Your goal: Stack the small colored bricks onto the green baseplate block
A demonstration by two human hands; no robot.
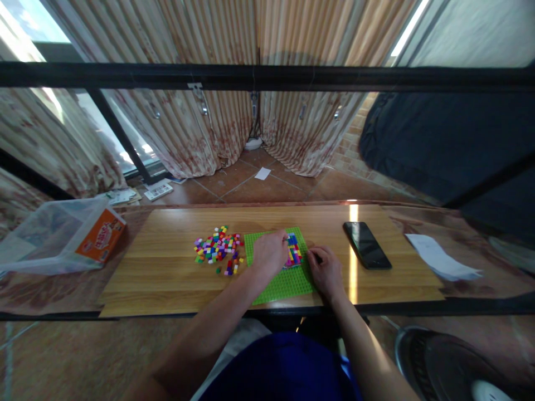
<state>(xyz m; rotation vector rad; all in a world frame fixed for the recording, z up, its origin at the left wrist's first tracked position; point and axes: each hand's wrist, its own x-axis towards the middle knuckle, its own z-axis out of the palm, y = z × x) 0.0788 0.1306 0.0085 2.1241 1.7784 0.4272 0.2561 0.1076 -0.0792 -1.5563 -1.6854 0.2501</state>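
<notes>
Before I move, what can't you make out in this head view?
All head view:
- Left hand: whether it holds a brick; its own fingers hide it.
- Built bricks: how far left they reach; left hand covers that.
- Right hand: anything in its fingertips; too small.
- Loose bricks: exact count; small and piled.
- Clear bin: left end, cut off by left edge.

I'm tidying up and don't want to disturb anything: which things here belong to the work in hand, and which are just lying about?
In use:
green baseplate, under the left hand
bricks on the plate
loose bricks beside it

Apparently just lying about:
black phone
white paper at right
plastic box at left
</notes>
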